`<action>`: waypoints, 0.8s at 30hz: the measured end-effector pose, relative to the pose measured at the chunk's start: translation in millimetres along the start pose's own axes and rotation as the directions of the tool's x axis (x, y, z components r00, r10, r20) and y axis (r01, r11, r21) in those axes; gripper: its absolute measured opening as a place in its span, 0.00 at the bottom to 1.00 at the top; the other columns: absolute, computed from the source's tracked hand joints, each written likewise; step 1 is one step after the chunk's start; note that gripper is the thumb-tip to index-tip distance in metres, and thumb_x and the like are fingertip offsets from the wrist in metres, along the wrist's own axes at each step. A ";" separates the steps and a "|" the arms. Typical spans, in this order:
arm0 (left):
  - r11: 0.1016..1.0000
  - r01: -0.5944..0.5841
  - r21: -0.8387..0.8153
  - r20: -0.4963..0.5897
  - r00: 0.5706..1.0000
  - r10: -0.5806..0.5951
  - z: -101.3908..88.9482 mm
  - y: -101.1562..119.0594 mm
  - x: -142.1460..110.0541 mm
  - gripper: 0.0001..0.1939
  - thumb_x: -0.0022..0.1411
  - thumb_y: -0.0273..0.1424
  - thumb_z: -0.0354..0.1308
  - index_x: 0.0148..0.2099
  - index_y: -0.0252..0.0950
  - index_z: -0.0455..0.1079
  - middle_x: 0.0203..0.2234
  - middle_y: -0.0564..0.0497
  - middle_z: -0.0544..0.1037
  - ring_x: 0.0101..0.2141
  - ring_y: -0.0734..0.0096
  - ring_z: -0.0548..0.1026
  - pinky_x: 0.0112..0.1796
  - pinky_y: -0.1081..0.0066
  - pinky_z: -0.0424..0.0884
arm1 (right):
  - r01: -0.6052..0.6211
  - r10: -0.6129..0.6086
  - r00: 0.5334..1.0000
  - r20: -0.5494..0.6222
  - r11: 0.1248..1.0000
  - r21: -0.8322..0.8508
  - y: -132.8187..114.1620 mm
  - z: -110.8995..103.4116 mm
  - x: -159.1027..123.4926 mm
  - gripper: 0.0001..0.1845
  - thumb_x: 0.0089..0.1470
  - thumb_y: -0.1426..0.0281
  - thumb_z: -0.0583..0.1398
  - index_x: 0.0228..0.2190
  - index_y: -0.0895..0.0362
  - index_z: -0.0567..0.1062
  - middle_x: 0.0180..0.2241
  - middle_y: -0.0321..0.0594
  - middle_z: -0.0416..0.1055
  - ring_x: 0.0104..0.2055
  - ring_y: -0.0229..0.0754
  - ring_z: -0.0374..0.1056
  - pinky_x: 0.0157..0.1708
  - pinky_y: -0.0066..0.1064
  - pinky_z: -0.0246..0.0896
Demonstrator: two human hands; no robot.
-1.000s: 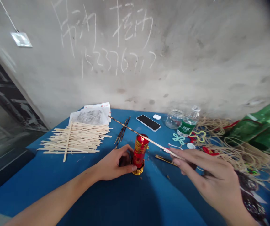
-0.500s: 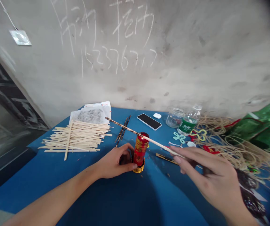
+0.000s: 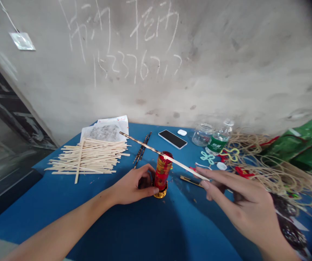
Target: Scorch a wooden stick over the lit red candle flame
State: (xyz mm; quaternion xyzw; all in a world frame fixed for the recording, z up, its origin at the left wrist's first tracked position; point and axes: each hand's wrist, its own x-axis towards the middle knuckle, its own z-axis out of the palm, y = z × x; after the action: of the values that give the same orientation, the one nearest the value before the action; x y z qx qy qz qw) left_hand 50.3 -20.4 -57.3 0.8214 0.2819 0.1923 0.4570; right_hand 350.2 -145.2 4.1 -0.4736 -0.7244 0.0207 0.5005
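My left hand (image 3: 136, 184) is closed around the lower part of a red candle (image 3: 162, 172) with gold patterns, which stands upright on the table on a gold base. In my right hand (image 3: 237, 203) a thin flat wooden stick (image 3: 183, 166) is pinched between thumb and fingers. The stick lies slantwise over the candle's top, its far half marked with dark scorched bands and its near half pale. I cannot make out a flame. Several dark-banded sticks (image 3: 142, 149) lie behind the candle, and a pile of pale sticks (image 3: 90, 157) is to the left.
On the blue table (image 3: 134, 232) are a phone (image 3: 172, 139), a white earbud case (image 3: 182, 132), a glass jar (image 3: 202, 135), a water bottle (image 3: 219, 139) and a utility knife (image 3: 190, 181). Tangled cord (image 3: 278, 181) and green bottles (image 3: 294, 145) crowd the right. Papers (image 3: 104, 130) lie behind the pile.
The stick has shifted slightly left across the candle's top, its far end now farther left, while my right hand stays nearly in place. My left hand keeps its hold on the candle.
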 end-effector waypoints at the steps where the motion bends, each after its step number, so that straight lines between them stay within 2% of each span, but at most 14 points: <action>1: 1.000 -0.001 0.000 -0.001 1.000 0.001 0.0 -0.2 -0.1 0.24 0.74 0.49 0.67 0.60 0.39 0.70 0.32 0.56 0.78 0.31 0.70 0.74 0.33 0.70 0.65 | -0.002 0.002 1.000 -0.005 1.000 0.000 -0.6 0.0 0.4 0.16 0.66 0.72 0.69 0.52 0.45 0.89 0.30 0.29 0.85 0.21 0.29 0.73 0.22 0.18 0.70; 11: 1.000 -0.003 0.006 -0.011 1.000 0.003 -0.1 -0.5 0.0 0.24 0.73 0.50 0.68 0.58 0.39 0.70 0.33 0.55 0.79 0.30 0.70 0.74 0.33 0.70 0.65 | -0.030 0.031 0.999 0.028 0.999 -0.026 3.6 -0.2 -2.9 0.14 0.66 0.70 0.70 0.50 0.42 0.89 0.35 0.31 0.87 0.22 0.31 0.75 0.22 0.20 0.70; 15: 1.000 -0.002 0.010 -0.007 1.000 0.002 0.6 -1.3 -0.5 0.25 0.74 0.50 0.67 0.59 0.39 0.70 0.34 0.55 0.80 0.31 0.70 0.75 0.33 0.70 0.66 | -0.053 0.053 0.997 0.059 0.999 -0.013 6.7 -1.1 -5.4 0.15 0.66 0.70 0.70 0.51 0.40 0.89 0.35 0.29 0.87 0.23 0.31 0.76 0.24 0.20 0.74; 20: 1.000 0.003 0.006 -0.008 1.000 -0.003 1.1 0.0 -0.8 0.24 0.73 0.50 0.68 0.59 0.40 0.70 0.34 0.54 0.80 0.31 0.69 0.75 0.33 0.70 0.66 | -0.099 0.099 0.995 -0.008 0.995 0.017 7.8 1.8 -8.0 0.12 0.66 0.68 0.71 0.48 0.40 0.90 0.37 0.30 0.89 0.23 0.31 0.78 0.26 0.21 0.77; 24: 1.000 -0.003 0.011 -0.010 1.000 0.003 0.3 1.7 -0.3 0.24 0.73 0.50 0.67 0.58 0.39 0.70 0.33 0.55 0.79 0.30 0.69 0.74 0.33 0.70 0.66 | -0.055 0.055 0.998 -0.013 0.998 0.011 6.4 2.3 -7.9 0.12 0.65 0.70 0.71 0.47 0.41 0.90 0.40 0.31 0.90 0.24 0.33 0.80 0.28 0.23 0.79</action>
State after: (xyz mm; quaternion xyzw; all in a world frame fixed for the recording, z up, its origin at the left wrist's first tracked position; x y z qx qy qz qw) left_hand 50.8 -21.5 -56.0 0.8233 0.2839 0.1958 0.4508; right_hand 353.1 -146.2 -5.8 -0.4909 -0.7076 0.0354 0.5071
